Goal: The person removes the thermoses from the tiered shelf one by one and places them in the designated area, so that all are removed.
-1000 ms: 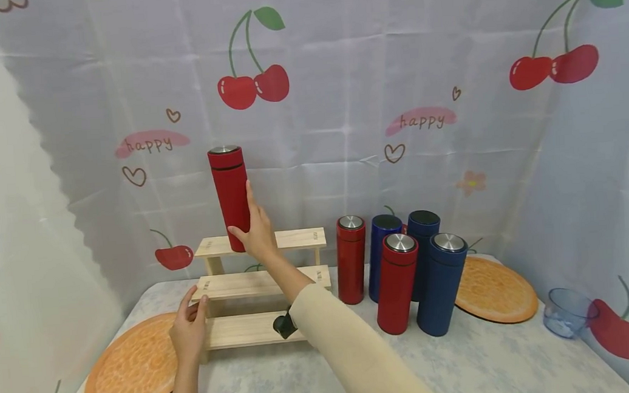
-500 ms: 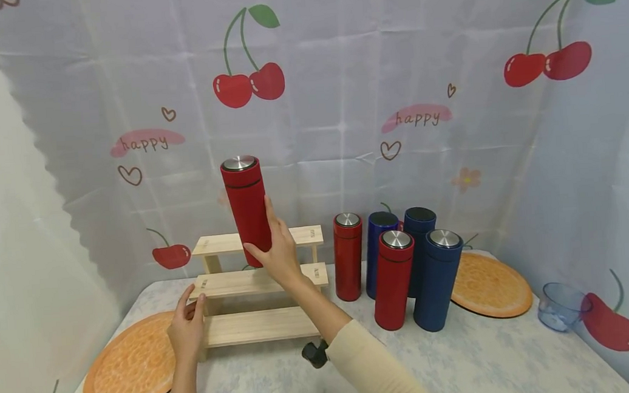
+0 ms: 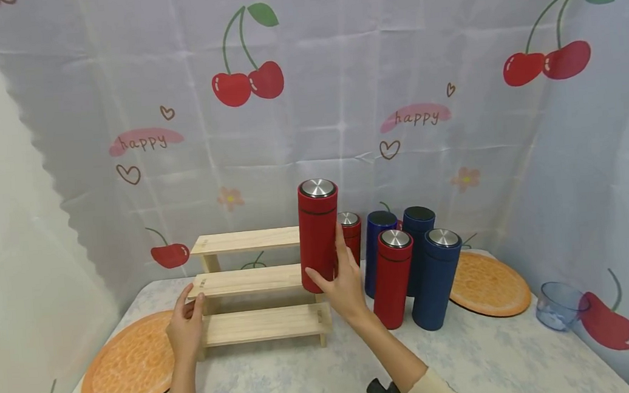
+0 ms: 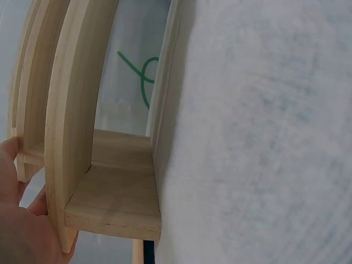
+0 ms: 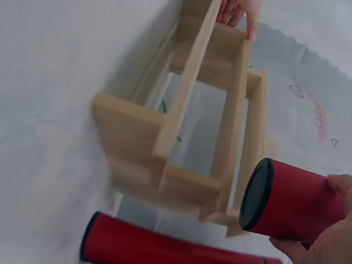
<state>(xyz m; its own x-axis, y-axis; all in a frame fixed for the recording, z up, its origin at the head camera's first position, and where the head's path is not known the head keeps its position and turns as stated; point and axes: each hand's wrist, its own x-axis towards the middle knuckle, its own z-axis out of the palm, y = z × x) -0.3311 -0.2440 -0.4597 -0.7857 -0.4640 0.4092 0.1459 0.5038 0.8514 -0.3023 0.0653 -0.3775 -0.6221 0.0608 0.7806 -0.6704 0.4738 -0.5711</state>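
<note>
A red thermos flask (image 3: pixel 318 239) with a silver lid top is held upright in the air by my right hand (image 3: pixel 347 282). It overlaps the right end of the three-tier wooden shelf (image 3: pixel 263 325) in the head view. In the right wrist view the raised flask (image 5: pixel 297 203) shows its dark base, with thumb and fingers around its body. My left hand (image 3: pixel 185 327) grips the left end of the shelf's middle tier; the left wrist view shows its fingers (image 4: pixel 11 181) at the wooden boards.
Right of the shelf stand two more red flasks (image 3: pixel 393 282) and several blue flasks (image 3: pixel 437 282). A round orange placemat (image 3: pixel 129 365) lies at left, another placemat (image 3: pixel 490 284) behind the flasks. A clear blue cup (image 3: pixel 559 307) stands at far right. A cherry-print curtain (image 3: pixel 309 124) hangs behind.
My right hand has carried the red flask from above the shelf's top tier to the right and down, nearer the standing flasks. The left hand stays on the shelf.
</note>
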